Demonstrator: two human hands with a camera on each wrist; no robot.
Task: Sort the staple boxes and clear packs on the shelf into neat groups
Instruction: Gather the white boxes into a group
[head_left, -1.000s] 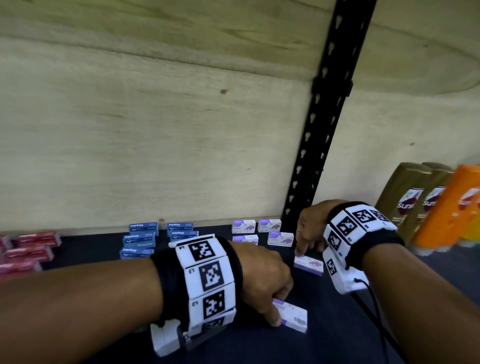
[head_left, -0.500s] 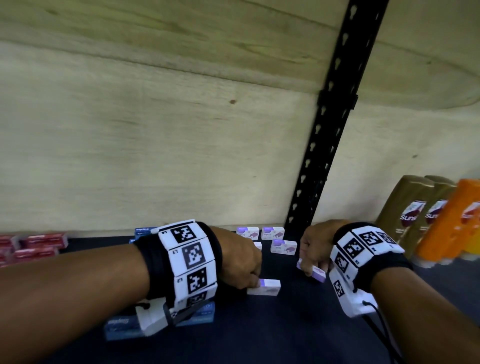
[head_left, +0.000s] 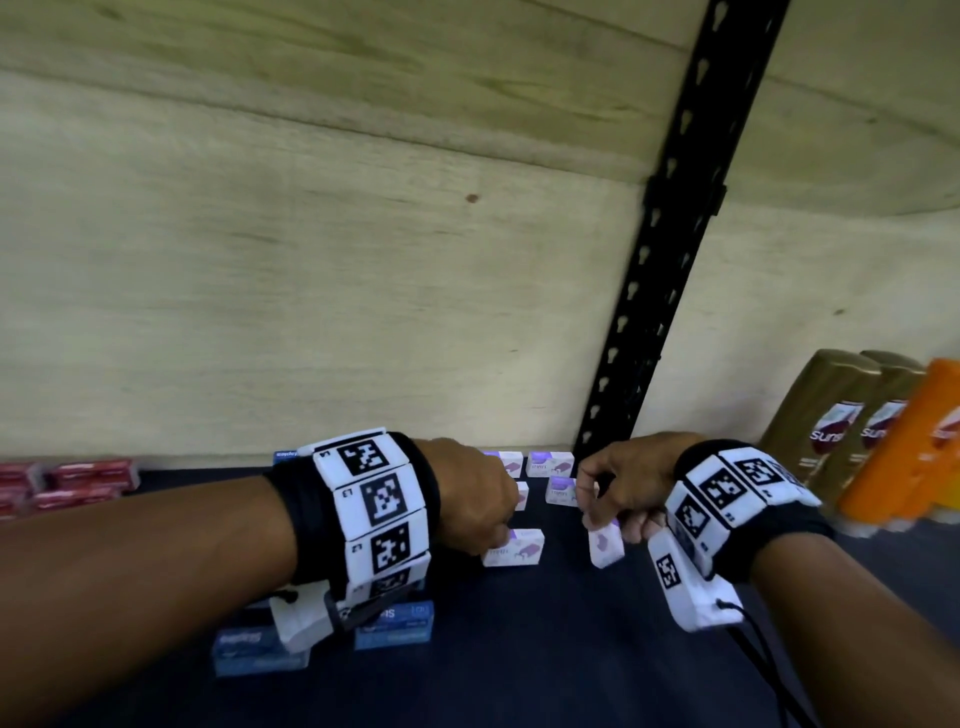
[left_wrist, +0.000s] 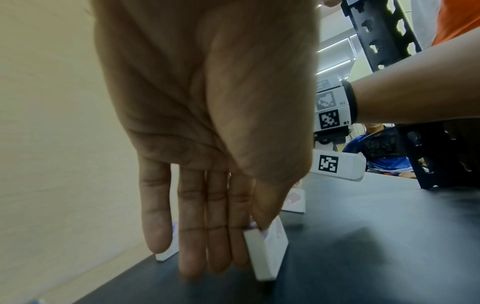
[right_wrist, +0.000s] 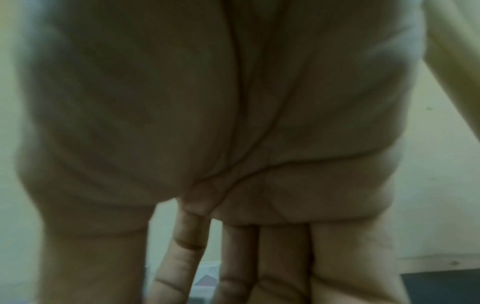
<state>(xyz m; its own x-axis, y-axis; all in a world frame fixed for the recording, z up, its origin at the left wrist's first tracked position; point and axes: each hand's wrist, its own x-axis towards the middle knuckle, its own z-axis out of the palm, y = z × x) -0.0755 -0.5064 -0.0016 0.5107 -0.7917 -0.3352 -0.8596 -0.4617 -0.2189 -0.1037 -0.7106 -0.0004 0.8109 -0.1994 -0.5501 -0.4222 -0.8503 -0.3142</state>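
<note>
Small white-and-purple staple boxes are on the dark shelf (head_left: 571, 649). My left hand (head_left: 491, 530) pinches one white-purple box (head_left: 514, 548) at its left end; in the left wrist view the thumb presses this box (left_wrist: 267, 251) against the straight fingers (left_wrist: 192, 236), low over the shelf. My right hand (head_left: 610, 512) holds a second white-purple box (head_left: 605, 545) from above, tilted on end. The right wrist view is blurred and shows mostly palm. A group of white-purple boxes (head_left: 550, 464) sits at the back wall, just behind both hands.
Blue staple boxes (head_left: 395, 623) lie under my left wrist, with more at the back (head_left: 285, 454). Red boxes (head_left: 93, 475) are at the far left. A black slotted upright (head_left: 660, 234) stands behind the right hand. Gold shampoo bottles (head_left: 826, 415) and an orange bottle (head_left: 914, 452) stand right.
My left hand has carried its white-purple box from the front of the shelf toward the back group. My right hand has taken up its box and tipped it on end.
</note>
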